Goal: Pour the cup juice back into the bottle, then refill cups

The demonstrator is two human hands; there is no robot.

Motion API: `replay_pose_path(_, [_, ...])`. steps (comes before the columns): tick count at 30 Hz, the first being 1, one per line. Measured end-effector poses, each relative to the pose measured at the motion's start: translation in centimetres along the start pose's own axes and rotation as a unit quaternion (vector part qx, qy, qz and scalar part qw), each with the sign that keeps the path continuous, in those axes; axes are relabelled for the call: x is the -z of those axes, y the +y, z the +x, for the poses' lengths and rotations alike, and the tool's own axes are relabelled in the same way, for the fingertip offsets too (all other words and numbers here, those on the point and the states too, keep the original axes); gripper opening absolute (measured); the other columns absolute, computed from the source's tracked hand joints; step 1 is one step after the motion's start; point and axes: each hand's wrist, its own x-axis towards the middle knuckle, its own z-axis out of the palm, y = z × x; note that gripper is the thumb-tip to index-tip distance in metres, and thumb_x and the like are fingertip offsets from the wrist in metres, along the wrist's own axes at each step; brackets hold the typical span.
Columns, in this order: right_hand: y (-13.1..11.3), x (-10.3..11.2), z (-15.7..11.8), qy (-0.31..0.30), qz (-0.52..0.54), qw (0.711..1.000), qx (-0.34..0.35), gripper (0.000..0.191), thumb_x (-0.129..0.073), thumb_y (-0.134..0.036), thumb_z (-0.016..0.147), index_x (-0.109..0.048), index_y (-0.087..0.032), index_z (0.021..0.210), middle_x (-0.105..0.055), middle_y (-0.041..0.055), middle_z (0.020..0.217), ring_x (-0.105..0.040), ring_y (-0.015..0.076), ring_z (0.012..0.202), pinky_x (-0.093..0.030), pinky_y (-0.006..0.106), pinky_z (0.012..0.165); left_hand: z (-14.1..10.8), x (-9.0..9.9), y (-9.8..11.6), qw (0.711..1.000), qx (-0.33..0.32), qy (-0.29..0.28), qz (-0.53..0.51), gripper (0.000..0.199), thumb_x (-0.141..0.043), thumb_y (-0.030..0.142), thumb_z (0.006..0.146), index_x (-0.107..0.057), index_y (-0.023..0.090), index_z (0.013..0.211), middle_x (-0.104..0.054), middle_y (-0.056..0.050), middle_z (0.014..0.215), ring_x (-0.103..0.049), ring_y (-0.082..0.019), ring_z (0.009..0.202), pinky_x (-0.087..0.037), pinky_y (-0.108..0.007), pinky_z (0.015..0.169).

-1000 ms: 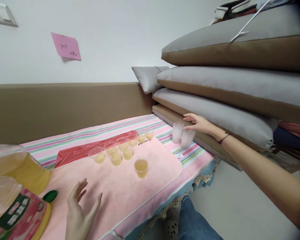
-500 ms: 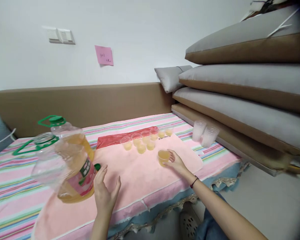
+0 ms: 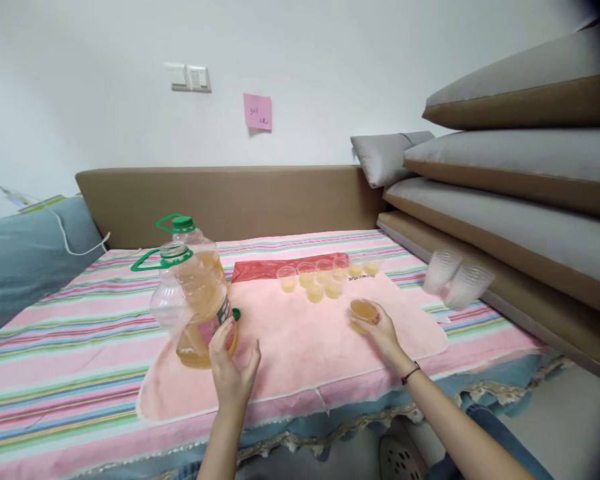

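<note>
Head view: right hand closed around the side of a clear cup, thumb at the near side, fingers at the far side. The cup contains yellow liquid and is positioned over the right half of a pink mat; whether its base touches the mat cannot be determined. A dark bracelet is on the right wrist.

Left hand is open and empty, fingers and thumb spread, in front of the open bottle. Contact with that bottle cannot be confirmed. The open bottle stands at the left of the mat, partly filled with yellow liquid, green handle at its neck. Behind it stands a capped bottle, also holding yellow liquid. A loose green cap lies just beside the open bottle.

Eight small cups, each with some yellow liquid, are grouped near the mat's far edge: six in a back row, two in front. Red plastic lies behind them. Two stacks of nested clear cups stand side by side at right, on the striped sheet, near the piled cushions.
</note>
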Motion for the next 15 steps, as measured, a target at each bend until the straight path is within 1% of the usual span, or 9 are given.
replay_pose_path(4, [-1.0,-0.1,0.0,-0.018,-0.017,0.999,0.021,0.059,-0.087,-0.043,0.054,-0.062,-0.029,0.105,-0.070,0.0068,0.113,-0.066,0.0332,0.110,-0.049,0.060,0.101,-0.1,0.0,0.1,1.000,0.013,0.000,-0.009,0.060,-0.069,0.025,0.080,-0.041,0.019,0.134,-0.056,-0.013,0.125,-0.056,-0.027,0.120,-0.049,-0.046,0.100])
replay_pose_path(8, [-2.7,-0.8,0.2,-0.049,-0.047,0.997,0.043,0.061,-0.088,-0.043,0.052,-0.064,-0.027,0.105,-0.070,0.0086,0.115,-0.065,0.0346,0.111,-0.049,0.059,0.101,-0.2,0.3,0.4,0.999,0.038,0.019,-0.015,0.059,-0.068,0.024,0.081,-0.042,0.020,0.133,-0.055,-0.013,0.125,-0.054,-0.028,0.122,-0.048,-0.046,0.101])
replay_pose_path(11, [-4.7,-2.1,0.2,-0.078,-0.053,0.994,0.048,0.065,-0.088,-0.044,0.051,-0.064,-0.025,0.108,-0.070,0.0112,0.117,-0.065,0.0353,0.112,-0.051,0.056,0.100,-0.3,0.9,0.7,0.997,0.056,0.060,0.006,0.060,-0.068,0.023,0.081,-0.040,0.020,0.134,-0.052,-0.014,0.126,-0.051,-0.029,0.125,-0.043,-0.050,0.106])
replay_pose_path(13, [-6.4,-3.2,0.1,-0.101,-0.056,0.992,0.054,0.065,-0.088,-0.044,0.052,-0.064,-0.024,0.110,-0.070,0.0117,0.119,-0.065,0.0352,0.114,-0.052,0.054,0.100,-0.3,1.4,0.8,0.992,0.072,0.099,0.033,0.064,-0.069,0.023,0.080,-0.037,0.020,0.135,-0.047,-0.016,0.130,-0.045,-0.030,0.131,-0.039,-0.054,0.110])
replay_pose_path(15, [-8.2,-4.6,0.1,-0.124,-0.064,0.988,0.068,0.065,-0.087,-0.046,0.055,-0.065,-0.025,0.113,-0.069,0.0113,0.122,-0.064,0.0348,0.116,-0.053,0.053,0.099,-0.3,1.8,0.6,0.984,0.104,0.130,0.061,0.070,-0.071,0.025,0.079,-0.033,0.020,0.137,-0.040,-0.018,0.136,-0.039,-0.032,0.136,-0.036,-0.057,0.112])
